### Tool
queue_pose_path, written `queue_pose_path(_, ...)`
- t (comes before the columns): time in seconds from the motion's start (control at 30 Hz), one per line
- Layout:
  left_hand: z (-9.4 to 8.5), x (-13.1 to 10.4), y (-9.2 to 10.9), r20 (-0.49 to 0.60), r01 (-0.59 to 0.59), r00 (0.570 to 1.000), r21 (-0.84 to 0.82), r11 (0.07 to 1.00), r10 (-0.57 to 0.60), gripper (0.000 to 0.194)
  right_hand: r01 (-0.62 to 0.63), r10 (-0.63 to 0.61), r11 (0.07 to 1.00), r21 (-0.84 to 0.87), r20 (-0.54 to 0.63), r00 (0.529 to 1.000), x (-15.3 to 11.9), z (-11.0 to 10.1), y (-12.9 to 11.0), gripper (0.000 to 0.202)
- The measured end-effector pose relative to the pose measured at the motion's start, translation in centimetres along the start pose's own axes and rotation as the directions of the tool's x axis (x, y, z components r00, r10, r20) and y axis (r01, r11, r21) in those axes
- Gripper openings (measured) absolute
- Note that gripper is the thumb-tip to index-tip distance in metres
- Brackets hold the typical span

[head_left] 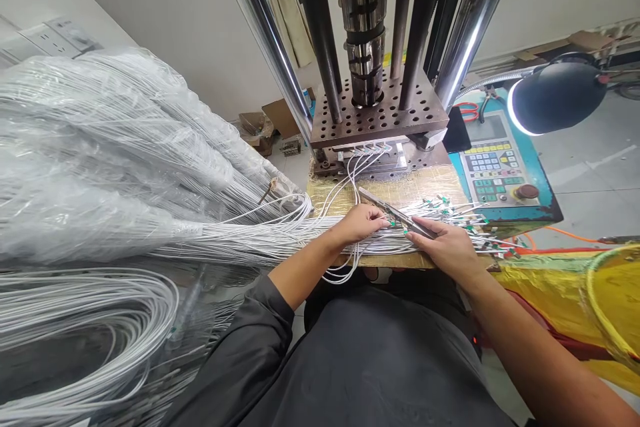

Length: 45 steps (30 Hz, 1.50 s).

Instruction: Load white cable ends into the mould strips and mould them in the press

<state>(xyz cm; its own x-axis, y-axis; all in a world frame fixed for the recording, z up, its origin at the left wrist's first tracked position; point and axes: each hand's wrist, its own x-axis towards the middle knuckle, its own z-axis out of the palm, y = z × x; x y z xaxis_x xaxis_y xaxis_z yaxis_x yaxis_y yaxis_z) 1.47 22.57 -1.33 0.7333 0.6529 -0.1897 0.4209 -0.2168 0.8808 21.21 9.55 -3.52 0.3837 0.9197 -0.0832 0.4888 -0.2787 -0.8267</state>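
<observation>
My right hand (447,248) grips the near right end of a long metal bar (389,209), which lies slantwise over the white cables. Against the bar's middle, my left hand (365,222) pinches a small cable end with a green tip. Another green-tipped connector (406,229) shows at the bar by my right fingertips. Beneath both hands runs a thick bundle of white cables (280,237), its green-tipped ends (445,203) fanned out to the right. Several cables run up into a clear mould plate (400,157) under the press.
The press (380,120) with its steel columns stands just ahead. At right are a control panel (495,163), a black lamp (560,97), red-handled scissors (469,111) and a yellow basket (595,300). Plastic-wrapped cable bundles (125,133) and a coil of cable (165,307) fill the left.
</observation>
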Motion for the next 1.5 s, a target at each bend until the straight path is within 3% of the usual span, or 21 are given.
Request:
queue_pose_path(0.3,1.3,0.4,-0.9,-0.131,0.036,0.991,0.034,0.999,-0.031,0.027,0.005,-0.006,0.999,-0.042,-0.014,1.000,0.0,0.1,-0.7,0.056)
queue_pose_path(0.53,1.2,0.1,-0.7,-0.076,0.130,0.987,-0.157,0.979,-0.144,0.024,0.004,-0.005,1.000,-0.021,-0.039,0.999,-0.1,0.3,-0.6,0.056)
queue_pose_path(0.73,-0.4,-0.7,-0.3,-0.226,0.009,0.970,-0.337,0.941,-0.090,0.020,-0.007,0.007,1.000,-0.004,-0.022,1.000,-0.4,0.2,-0.6,0.057)
queue_pose_path(0.9,-0.9,-0.8,-0.7,-0.103,0.100,0.983,-0.389,0.916,-0.151,0.029,-0.017,0.017,1.000,0.002,-0.023,1.000,-0.4,0.1,-0.8,0.056)
queue_pose_path(0.97,-0.8,-0.8,-0.7,-0.104,0.106,0.983,-0.356,0.929,-0.152,0.027,-0.024,0.024,1.000,0.008,-0.025,0.999,-0.4,0.1,-0.8,0.056)
queue_pose_path(1.07,-0.4,-0.8,-0.6,-0.213,0.066,0.971,-0.198,0.978,-0.109,0.022,-0.025,0.025,0.999,0.034,-0.022,0.999,-0.3,0.2,-0.7,0.058)
queue_pose_path(1.17,0.0,-0.8,-0.7,-0.289,-0.052,0.953,0.146,0.988,0.093,0.025,-0.019,0.021,0.998,0.065,-0.017,1.000,-0.3,0.3,-0.4,0.060)
queue_pose_path(1.27,0.4,-0.7,-0.9,-0.254,-0.139,0.934,0.387,0.911,0.251,0.026,-0.024,0.025,0.997,0.070,-0.019,0.999,-0.4,0.3,-0.3,0.059)
queue_pose_path(1.5,0.7,-0.5,-1.3,-0.193,-0.137,0.951,0.432,0.891,0.240,0.027,-0.034,0.036,0.998,0.054,-0.026,0.999,-0.6,0.1,-0.5,0.057)
